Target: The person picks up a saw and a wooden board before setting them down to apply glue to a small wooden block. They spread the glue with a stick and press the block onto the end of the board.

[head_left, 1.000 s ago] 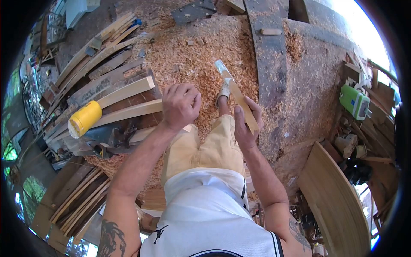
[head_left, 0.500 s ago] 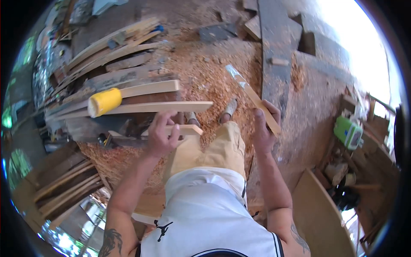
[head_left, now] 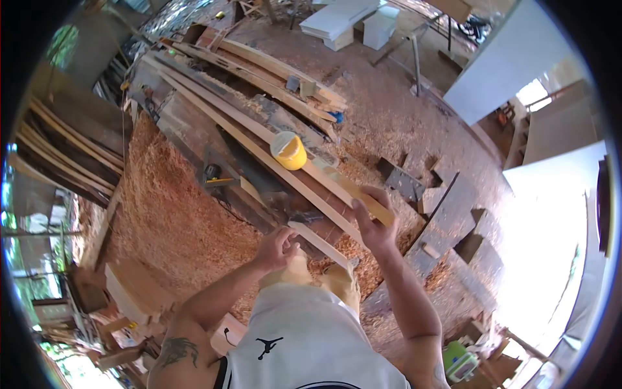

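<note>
My right hand (head_left: 377, 223) grips a flat wooden stick (head_left: 359, 196), thumb on one side and fingers on the other. The stick's far end lies close to a yellow tub (head_left: 291, 155), which rests on long pale wood strips (head_left: 308, 191). My left hand (head_left: 277, 248) is closed, its fingers curled toward the thumb beside the near end of a shorter pale wood piece (head_left: 321, 243). Whether anything is inside those fingers does not show.
Stacked boards (head_left: 272, 74) lie beyond the strips. A tape measure (head_left: 212, 172) sits left of them. Wood shavings (head_left: 168, 185) cover the floor at left. White panels (head_left: 340, 23) stand at the back; a green box (head_left: 458, 360) is at lower right.
My view has turned left toward the long strips. The stick in my right hand has swung from over the floor to beside the yellow tub. My left hand's fingers have curled in more.
</note>
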Demonstrator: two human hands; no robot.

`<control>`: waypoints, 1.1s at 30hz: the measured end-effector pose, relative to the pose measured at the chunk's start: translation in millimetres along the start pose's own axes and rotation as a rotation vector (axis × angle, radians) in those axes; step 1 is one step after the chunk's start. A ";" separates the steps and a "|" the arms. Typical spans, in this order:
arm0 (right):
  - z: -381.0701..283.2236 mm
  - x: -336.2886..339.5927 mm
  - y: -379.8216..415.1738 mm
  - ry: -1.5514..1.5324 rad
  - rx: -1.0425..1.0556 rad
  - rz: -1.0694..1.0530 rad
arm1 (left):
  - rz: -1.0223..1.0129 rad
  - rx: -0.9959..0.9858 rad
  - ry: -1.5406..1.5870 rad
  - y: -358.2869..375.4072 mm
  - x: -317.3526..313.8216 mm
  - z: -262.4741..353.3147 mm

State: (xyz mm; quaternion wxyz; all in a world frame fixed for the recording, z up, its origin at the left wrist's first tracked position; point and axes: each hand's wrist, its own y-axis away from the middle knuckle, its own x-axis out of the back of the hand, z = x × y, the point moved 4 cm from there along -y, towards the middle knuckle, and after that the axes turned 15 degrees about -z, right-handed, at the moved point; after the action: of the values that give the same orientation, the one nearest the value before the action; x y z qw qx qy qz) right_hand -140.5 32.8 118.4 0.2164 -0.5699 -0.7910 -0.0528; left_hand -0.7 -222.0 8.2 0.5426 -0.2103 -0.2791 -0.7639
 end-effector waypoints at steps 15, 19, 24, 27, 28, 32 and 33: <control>23.1 -164.7 -132.4 0.314 0.040 -0.177 | 0.100 0.214 0.647 1.1 111.6 -86.5; 61.4 -161.5 -106.0 0.198 -0.265 -0.178 | 0.049 0.244 1.161 -6.9 134.1 -99.6; 100.5 -133.6 2.4 0.161 -0.459 -0.266 | 0.066 0.298 1.093 0.3 124.6 -148.5; 112.8 -114.4 70.1 0.113 -0.684 -0.297 | 0.270 0.497 0.312 22.2 99.9 -215.8; 119.4 -109.4 93.6 0.099 -0.685 -0.270 | 0.182 0.656 0.414 27.3 100.2 -220.7; 156.9 -97.7 183.1 0.040 -0.817 -0.222 | -0.030 1.029 0.751 48.5 49.5 -285.0; 151.6 -98.9 188.7 0.029 -0.871 -0.209 | -0.008 1.039 0.865 46.6 30.1 -301.9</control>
State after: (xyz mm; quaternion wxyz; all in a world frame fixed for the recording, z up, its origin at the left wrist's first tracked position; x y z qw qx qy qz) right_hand 16.6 61.1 -88.7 -0.0392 -0.5241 -0.7451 -0.4107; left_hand 28.1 -452.9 -191.9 0.6333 0.4035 -0.3685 -0.5480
